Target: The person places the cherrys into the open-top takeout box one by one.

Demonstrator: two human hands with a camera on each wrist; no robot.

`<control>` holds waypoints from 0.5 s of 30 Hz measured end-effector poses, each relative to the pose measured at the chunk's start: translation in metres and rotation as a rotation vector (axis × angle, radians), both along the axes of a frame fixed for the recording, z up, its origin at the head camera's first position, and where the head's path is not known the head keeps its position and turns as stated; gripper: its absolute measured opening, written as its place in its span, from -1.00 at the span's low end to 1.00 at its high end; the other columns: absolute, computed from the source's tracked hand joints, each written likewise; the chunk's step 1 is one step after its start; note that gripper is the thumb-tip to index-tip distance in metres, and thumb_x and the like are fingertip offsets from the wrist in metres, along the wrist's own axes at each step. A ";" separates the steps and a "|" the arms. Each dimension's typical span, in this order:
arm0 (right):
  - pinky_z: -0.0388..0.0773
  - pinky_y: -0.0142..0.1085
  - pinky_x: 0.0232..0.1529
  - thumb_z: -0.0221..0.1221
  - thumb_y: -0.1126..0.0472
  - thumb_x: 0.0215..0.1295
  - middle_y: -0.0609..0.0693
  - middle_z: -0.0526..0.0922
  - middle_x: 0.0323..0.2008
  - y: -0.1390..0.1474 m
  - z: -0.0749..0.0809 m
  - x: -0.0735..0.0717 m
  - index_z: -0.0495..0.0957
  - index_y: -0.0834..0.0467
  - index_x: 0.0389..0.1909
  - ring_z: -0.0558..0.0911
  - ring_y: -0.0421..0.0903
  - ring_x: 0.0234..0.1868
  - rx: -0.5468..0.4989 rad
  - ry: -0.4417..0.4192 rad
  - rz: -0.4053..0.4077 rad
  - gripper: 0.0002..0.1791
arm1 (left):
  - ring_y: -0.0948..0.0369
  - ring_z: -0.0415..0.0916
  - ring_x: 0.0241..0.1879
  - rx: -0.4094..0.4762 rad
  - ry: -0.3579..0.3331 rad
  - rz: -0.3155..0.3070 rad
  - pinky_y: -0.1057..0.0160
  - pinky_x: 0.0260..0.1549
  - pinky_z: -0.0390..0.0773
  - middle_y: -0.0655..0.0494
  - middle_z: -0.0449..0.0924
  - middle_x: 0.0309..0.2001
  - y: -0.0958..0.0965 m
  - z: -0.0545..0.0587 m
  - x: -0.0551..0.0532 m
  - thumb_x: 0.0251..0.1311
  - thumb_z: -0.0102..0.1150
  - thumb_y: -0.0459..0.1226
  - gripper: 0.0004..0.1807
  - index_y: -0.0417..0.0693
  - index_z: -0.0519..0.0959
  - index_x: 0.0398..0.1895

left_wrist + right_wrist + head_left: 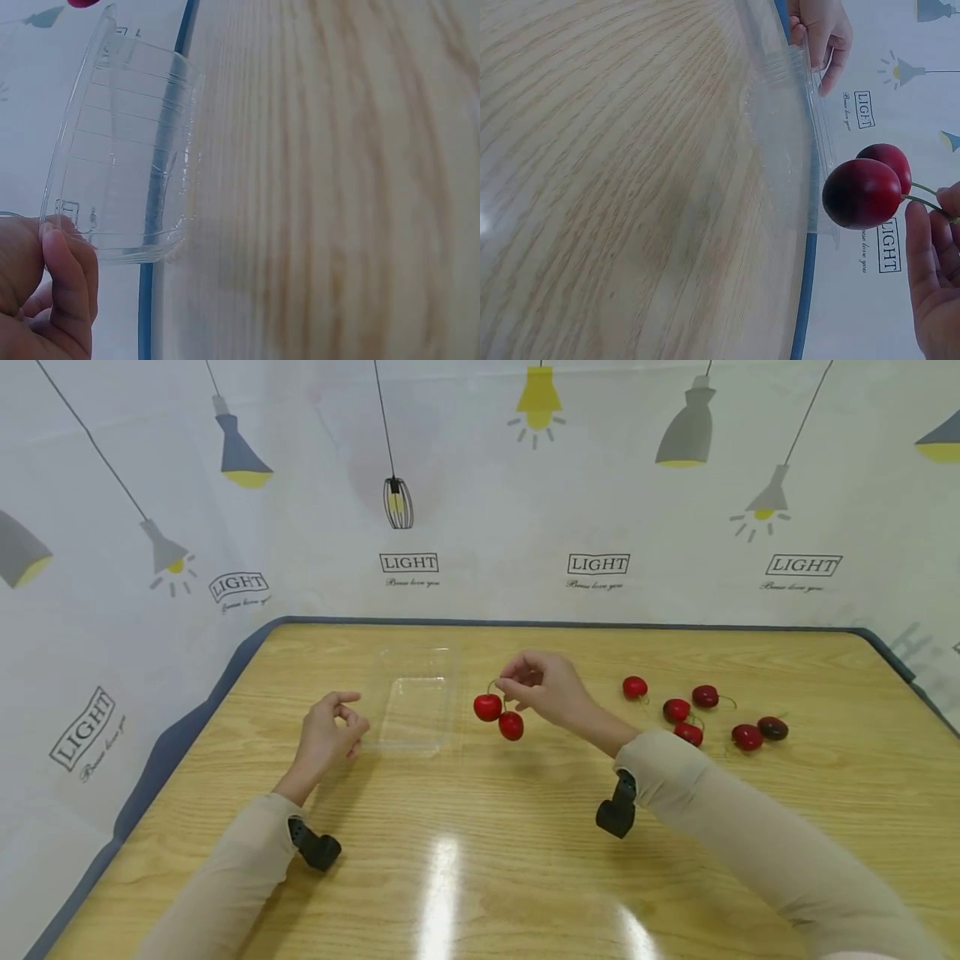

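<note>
My right hand pinches the thin green stems of two red cherries, which dangle above the table just right of a clear plastic container. In the right wrist view, one dark red cherry overlaps the other, and the stems run to the fingertips. At the container's left side is my left hand, its thumb and fingers gripping the rim, as the left wrist view shows. The container stands upright on the table, its see-through walls ribbed and nothing visible inside.
Several loose cherries lie scattered on the right of the wooden table, some with stems. Behind the table's dark far edge hangs a pale backdrop printed with lamps. Each sleeve carries a black wrist camera.
</note>
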State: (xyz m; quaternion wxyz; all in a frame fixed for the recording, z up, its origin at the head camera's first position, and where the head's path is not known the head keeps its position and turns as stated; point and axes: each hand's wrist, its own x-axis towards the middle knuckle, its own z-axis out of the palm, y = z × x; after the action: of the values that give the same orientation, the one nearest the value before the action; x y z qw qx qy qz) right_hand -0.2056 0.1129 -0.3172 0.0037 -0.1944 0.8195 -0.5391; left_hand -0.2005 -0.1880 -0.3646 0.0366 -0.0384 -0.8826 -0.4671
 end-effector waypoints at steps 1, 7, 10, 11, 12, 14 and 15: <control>0.56 -0.20 -0.44 0.15 0.30 0.13 0.12 0.54 -0.46 -0.003 0.001 -0.001 0.48 0.30 -0.36 0.56 0.09 -0.42 -0.004 0.002 0.001 -0.87 | 0.24 0.33 -0.82 -0.004 0.001 -0.002 0.32 -0.81 0.38 -0.02 0.37 -0.54 0.000 0.000 0.000 0.00 -0.01 -0.47 -0.53 -0.38 0.31 0.07; 0.55 -0.30 -0.50 0.15 0.31 0.12 0.11 0.52 -0.47 -0.024 0.007 -0.009 0.47 0.30 -0.37 0.56 0.05 -0.45 -0.036 0.021 0.001 -0.89 | 0.22 0.34 -0.82 -0.009 -0.003 -0.010 0.31 -0.82 0.38 -0.02 0.37 -0.53 -0.001 0.002 0.001 0.01 -0.01 -0.47 -0.53 -0.39 0.30 0.08; 0.55 -0.29 -0.50 0.16 0.32 0.11 0.11 0.52 -0.47 -0.033 0.009 -0.014 0.48 0.30 -0.37 0.58 0.02 -0.46 -0.055 0.021 -0.006 -0.88 | 0.22 0.33 -0.82 -0.014 -0.006 -0.010 0.32 -0.82 0.37 -0.02 0.37 -0.53 -0.002 0.002 0.001 0.01 -0.01 -0.47 -0.53 -0.39 0.30 0.08; 0.55 -0.27 -0.49 0.16 0.32 0.11 0.12 0.52 -0.46 -0.036 0.010 -0.015 0.48 0.31 -0.37 0.58 0.04 -0.45 -0.068 0.015 -0.007 -0.88 | 0.23 0.33 -0.82 -0.016 -0.006 -0.011 0.32 -0.82 0.37 -0.02 0.37 -0.53 -0.002 0.002 0.001 0.01 -0.02 -0.47 -0.53 -0.39 0.30 0.08; 0.55 -0.27 -0.48 0.17 0.32 0.11 0.12 0.53 -0.46 -0.039 0.010 -0.017 0.48 0.31 -0.37 0.58 0.04 -0.45 -0.072 0.014 -0.011 -0.88 | 0.23 0.33 -0.82 -0.019 -0.006 -0.012 0.32 -0.82 0.37 -0.02 0.37 -0.53 -0.002 0.001 0.001 0.01 -0.02 -0.47 -0.53 -0.40 0.30 0.08; 0.55 -0.27 -0.48 0.17 0.32 0.10 0.11 0.53 -0.46 -0.043 0.011 -0.021 0.47 0.31 -0.37 0.58 0.05 -0.44 -0.081 0.013 -0.017 -0.87 | 0.23 0.33 -0.83 -0.021 -0.009 -0.014 0.32 -0.82 0.37 -0.03 0.36 -0.53 -0.002 0.001 0.000 0.01 -0.02 -0.46 -0.53 -0.38 0.30 0.08; 0.55 -0.28 -0.48 0.17 0.32 0.10 0.12 0.53 -0.46 -0.045 0.011 -0.022 0.48 0.31 -0.37 0.58 0.06 -0.43 -0.086 0.014 -0.020 -0.87 | 0.23 0.34 -0.83 -0.021 -0.010 -0.017 0.32 -0.82 0.36 -0.03 0.36 -0.53 -0.001 0.000 0.000 0.01 -0.02 -0.46 -0.53 -0.39 0.30 0.08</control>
State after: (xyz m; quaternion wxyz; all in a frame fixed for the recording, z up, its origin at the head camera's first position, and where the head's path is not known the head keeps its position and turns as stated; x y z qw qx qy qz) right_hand -0.2281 0.0677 -0.3058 -0.0159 -0.1897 0.7974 -0.5726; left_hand -0.2005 -0.1894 -0.3644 0.0276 -0.0439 -0.8872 -0.4585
